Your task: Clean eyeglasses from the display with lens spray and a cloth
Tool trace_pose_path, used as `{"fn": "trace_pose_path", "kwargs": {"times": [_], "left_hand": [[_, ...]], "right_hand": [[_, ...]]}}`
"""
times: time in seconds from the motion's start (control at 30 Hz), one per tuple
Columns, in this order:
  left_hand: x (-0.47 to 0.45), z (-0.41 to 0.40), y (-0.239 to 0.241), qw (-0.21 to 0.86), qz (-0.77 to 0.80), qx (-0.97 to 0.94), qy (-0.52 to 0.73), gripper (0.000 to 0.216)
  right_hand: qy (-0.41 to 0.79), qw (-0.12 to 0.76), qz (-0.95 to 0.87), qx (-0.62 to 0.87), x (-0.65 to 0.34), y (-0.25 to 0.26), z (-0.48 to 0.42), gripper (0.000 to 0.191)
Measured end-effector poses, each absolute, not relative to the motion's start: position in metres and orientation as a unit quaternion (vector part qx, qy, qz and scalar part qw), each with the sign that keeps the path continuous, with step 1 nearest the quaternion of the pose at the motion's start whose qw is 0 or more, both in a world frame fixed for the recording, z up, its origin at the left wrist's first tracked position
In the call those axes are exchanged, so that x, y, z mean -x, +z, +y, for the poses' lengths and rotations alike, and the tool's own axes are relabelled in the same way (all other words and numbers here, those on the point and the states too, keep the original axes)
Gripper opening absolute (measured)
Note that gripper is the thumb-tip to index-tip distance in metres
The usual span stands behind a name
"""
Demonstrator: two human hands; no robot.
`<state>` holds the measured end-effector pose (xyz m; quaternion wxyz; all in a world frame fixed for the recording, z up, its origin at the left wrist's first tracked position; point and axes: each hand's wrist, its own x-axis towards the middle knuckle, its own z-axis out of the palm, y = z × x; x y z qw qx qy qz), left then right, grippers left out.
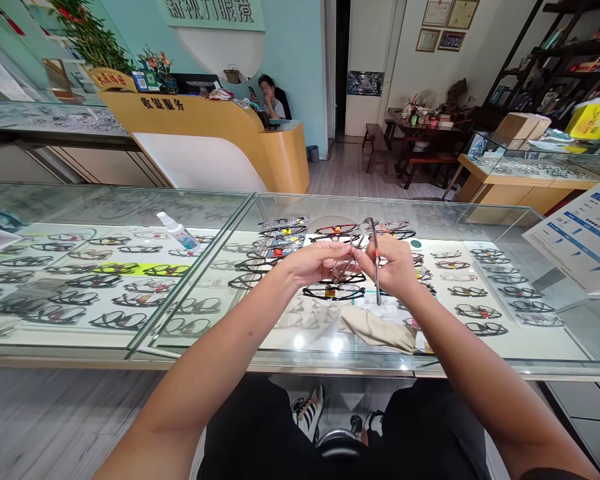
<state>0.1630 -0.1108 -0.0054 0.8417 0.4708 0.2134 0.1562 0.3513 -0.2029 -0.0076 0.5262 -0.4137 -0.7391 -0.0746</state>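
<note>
Both my hands are raised over the glass display counter (250, 350) and meet at a thin metal pair of glasses (374, 257). My left hand (314, 263) pinches the frame's front near the lens rim. My right hand (395, 267) is closed around the other side, with one temple arm sticking down past the fingers. A beige cleaning cloth (377, 329) lies on the glass just below my hands. Rows of eyeglass frames (330, 291) fill the case underneath.
A small white spray bottle (179, 231) lies on the glass at left. A printed price sheet (583, 237) stands at the right edge. Behind the counter is a yellow reception desk (215, 137) with a seated person (270, 97). Another display case (530, 173) stands at the back right.
</note>
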Motion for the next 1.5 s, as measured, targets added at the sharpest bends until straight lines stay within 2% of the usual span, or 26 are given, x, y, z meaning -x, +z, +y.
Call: {"fn": "trace_pose_path", "kwargs": {"times": [0.3,0.6,1.0,1.3,1.4,1.5], "left_hand": [[-0.161,-0.112,-0.002,0.856,0.199,-0.451,0.156,0.030],[-0.158,-0.114,0.000,0.856,0.223,-0.439,0.157,0.035],[-0.158,-0.113,0.003,0.853,0.214,-0.454,0.145,0.047],[-0.157,-0.115,0.009,0.800,0.233,-0.530,0.160,0.049],[-0.159,-0.116,0.008,0.784,0.241,-0.538,0.191,0.049],[-0.161,-0.116,0.008,0.766,0.259,-0.532,0.250,0.049]], "right_hand": [[-0.067,0.557,-0.732,0.387,-0.347,-0.007,-0.206,0.034],[-0.055,0.549,-0.731,0.401,-0.344,-0.007,-0.209,0.035],[0.018,0.571,-0.689,0.445,-0.345,-0.004,-0.211,0.055],[0.203,0.681,-0.542,0.448,-0.356,0.009,-0.210,0.066],[0.268,0.684,-0.523,0.431,-0.359,0.012,-0.206,0.068],[0.387,0.669,-0.499,0.392,-0.359,0.013,-0.201,0.060]]}}
